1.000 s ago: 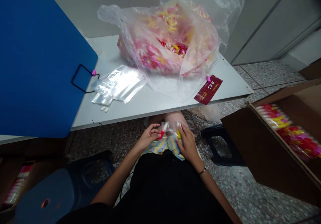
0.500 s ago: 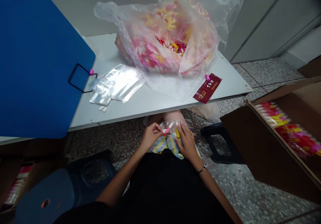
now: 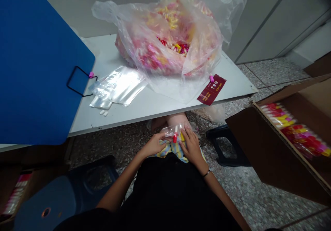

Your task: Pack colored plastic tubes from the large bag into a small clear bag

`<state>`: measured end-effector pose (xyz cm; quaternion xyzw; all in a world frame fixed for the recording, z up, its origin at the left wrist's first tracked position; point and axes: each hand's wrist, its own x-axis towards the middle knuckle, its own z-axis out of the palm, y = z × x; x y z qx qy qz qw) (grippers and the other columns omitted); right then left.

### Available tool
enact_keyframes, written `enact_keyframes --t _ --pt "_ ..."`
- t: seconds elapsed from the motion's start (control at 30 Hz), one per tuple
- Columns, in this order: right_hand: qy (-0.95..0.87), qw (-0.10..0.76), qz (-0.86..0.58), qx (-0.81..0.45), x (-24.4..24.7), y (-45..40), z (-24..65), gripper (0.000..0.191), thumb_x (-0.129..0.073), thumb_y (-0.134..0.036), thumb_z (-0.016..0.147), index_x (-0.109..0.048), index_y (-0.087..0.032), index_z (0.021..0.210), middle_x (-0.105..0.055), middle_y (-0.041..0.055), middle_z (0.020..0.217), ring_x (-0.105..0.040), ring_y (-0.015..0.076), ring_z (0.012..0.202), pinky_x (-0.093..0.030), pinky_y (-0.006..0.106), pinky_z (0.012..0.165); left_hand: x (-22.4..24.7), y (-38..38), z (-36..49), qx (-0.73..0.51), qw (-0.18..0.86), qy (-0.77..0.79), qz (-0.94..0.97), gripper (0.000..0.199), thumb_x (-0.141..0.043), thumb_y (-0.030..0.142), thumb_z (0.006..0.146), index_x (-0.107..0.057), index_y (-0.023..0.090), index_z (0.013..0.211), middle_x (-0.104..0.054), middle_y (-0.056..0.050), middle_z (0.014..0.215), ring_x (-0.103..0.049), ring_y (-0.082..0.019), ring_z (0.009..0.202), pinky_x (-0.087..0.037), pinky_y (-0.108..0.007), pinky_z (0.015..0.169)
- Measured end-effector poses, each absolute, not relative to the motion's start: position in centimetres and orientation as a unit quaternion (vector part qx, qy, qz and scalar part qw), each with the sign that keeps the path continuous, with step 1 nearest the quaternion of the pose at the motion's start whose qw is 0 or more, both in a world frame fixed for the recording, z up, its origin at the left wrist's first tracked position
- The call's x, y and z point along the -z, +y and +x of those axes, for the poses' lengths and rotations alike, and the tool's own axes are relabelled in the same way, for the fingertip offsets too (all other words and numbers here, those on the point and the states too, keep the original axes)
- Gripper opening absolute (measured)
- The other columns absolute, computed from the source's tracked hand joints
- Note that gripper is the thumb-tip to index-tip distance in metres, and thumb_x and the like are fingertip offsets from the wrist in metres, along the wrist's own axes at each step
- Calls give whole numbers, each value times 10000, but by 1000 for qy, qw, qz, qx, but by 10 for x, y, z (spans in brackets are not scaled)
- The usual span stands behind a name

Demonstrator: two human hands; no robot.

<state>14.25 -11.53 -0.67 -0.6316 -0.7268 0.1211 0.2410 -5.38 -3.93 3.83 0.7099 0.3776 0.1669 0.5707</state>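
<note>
- Holding a small see-through bag [image 3: 170,131] up over the lap, with a red-capped tube [image 3: 175,138] and a yellow tube [image 3: 182,136] inside it.
- The left hand [image 3: 155,144] has its grip clamped on the left side of the bag.
- The right hand [image 3: 191,145] has its grip clamped on the right side, with the fingers beside the yellow tube.
- A yellow and blue striped cloth [image 3: 173,150] lies just under the hands.
- Past the knees stands a white worktop [image 3: 155,110].
- On it sits a big see-through sack [image 3: 196,27], full of pink, red, yellow and white tubes [image 3: 173,47].
- Near the sack lie flat see-through bags [image 3: 119,86], two little white bits [image 3: 103,113], a dark red card [image 3: 211,89] and a pink tube [image 3: 211,78].
- A blue board [image 3: 38,61] with a black wire handle [image 3: 77,82] covers the left end.
- On the right, an open cardboard box [image 3: 269,144] holds rows of tubes [image 3: 292,131].
</note>
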Motion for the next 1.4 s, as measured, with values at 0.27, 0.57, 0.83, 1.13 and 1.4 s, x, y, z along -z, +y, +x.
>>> enact_keyframes --t 0.27,0.57,0.83,1.13,1.4 --pt "-736 214 -631 -119 5 -116 143 523 -365 -322 922 -291 -133 1404 -250 141 1477 -212 252 1366 -271 449 1057 -28 -55 -46 -224 443 364 788 160 -631 132 700 -644 166 856 -624 -57 937 -588 -176 870 -484 -299 795" --pt "-750 178 -626 -118 3 -116 141 617 -350 -302 908 -145 -73 1443 -181 158 1496 -115 254 1393 -216 467 1091 -5 -69 -36 -294 380 379 791 146 -455 81 822 -566 176 804 -642 -27 829 -601 -148 808 -466 -282 765" --pt "-757 184 -615 -118 3 -116 141 620 -444 -331 886 -212 -183 1442 -120 140 1513 -111 293 1390 -254 503 1065 -11 -72 -41 -201 391 357 825 228 -348 91 850 -556 175 890 -602 -74 904 -554 -187 914 -442 -326 839" --pt "-762 192 -612 -92 4 -114 133 609 -461 -222 870 -234 -279 1433 -75 117 1522 -134 336 1379 -337 536 1010 -92 22 -93 -189 419 484 744 202 -436 239 847 -625 176 878 -683 -33 827 -623 -169 782 -482 -278 735" --pt "-761 201 -616 -36 18 -107 124 755 -537 -195 756 -226 -303 1435 -205 112 1493 -262 373 1331 -396 539 956 -135 185 14 -322 213 413 825 257 -455 153 812 -583 144 1035 -603 -93 1083 -563 -205 1001 -462 -327 864"
